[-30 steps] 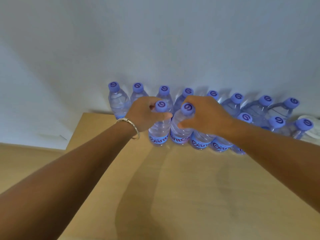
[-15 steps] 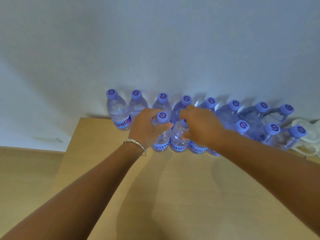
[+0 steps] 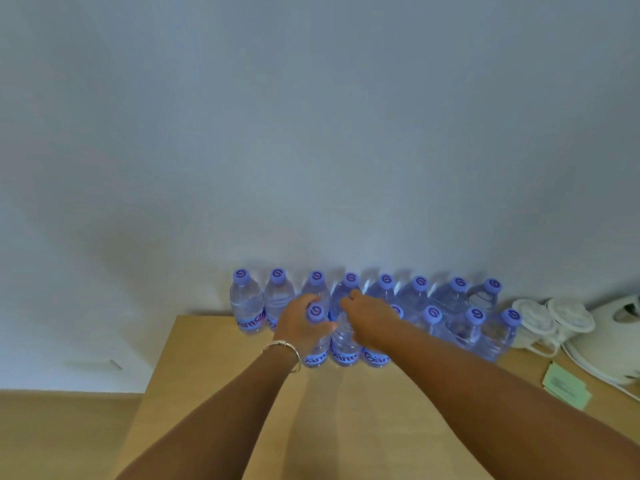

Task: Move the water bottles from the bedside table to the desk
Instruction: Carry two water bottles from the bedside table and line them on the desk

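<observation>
The left hand (image 3: 300,325) has its fingers (image 3: 304,303) curled round a water bottle (image 3: 317,336) in the front row on the worktop (image 3: 235,393). The right hand (image 3: 370,318) covers the top of the neighbouring bottle (image 3: 344,341); it seems to be holding it, though the grip is hidden. Letting go carelessly could tip either bottle into the packed back row (image 3: 384,289) just beyond the fingertips. Both bottles stand upright, long axis vertical, caps up.

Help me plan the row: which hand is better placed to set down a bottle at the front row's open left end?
Left. The left hand grips the leftmost front bottle beside that bare end; the right hand sits further right, among bottles.
</observation>
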